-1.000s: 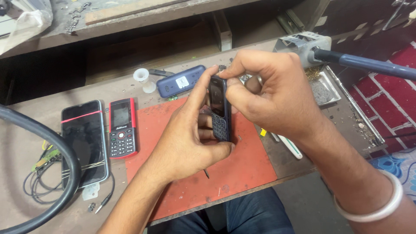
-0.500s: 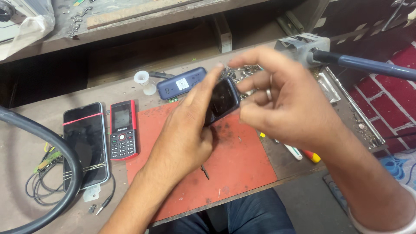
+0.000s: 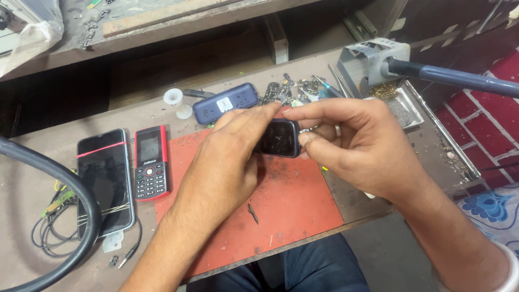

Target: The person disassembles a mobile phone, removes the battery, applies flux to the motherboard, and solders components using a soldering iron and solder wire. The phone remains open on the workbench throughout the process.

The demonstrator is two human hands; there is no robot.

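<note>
Both your hands meet on a small dark phone (image 3: 278, 138), held just above the red mat (image 3: 303, 211) near the middle of the bench. Your left hand (image 3: 227, 162) closes around its nine o'clock side, fingers wrapped over the top edge and thumb beneath. Your right hand (image 3: 357, 143) pinches its three o'clock end between thumb and forefinger. Both grips are clamped on the phone, which lies on its side, its dark face tilted toward you.

To handle it well, you would probably want to keep the left hand as the steady anchor and let the right fingertips do the fine work, staying low over the mat so anything loose lands there.

Outward from the grip: at twelve o'clock, touching nothing, a blue phone back (image 3: 226, 103) lies on the bench, with a heap of small metal parts (image 3: 292, 91) just beside it and a small white spool (image 3: 174, 98) further toward eleven. At two o'clock a metal stand (image 3: 370, 57) holds a blue-handled soldering iron (image 3: 459, 80) above a metal tray (image 3: 408, 111). At nine o'clock a red keypad phone (image 3: 151, 162) lies flat, and beside it a black smartphone (image 3: 104, 181) banded with elastic. A thick black hose (image 3: 81, 194) and thin wires (image 3: 48, 232) curl at eight o'clock
</note>
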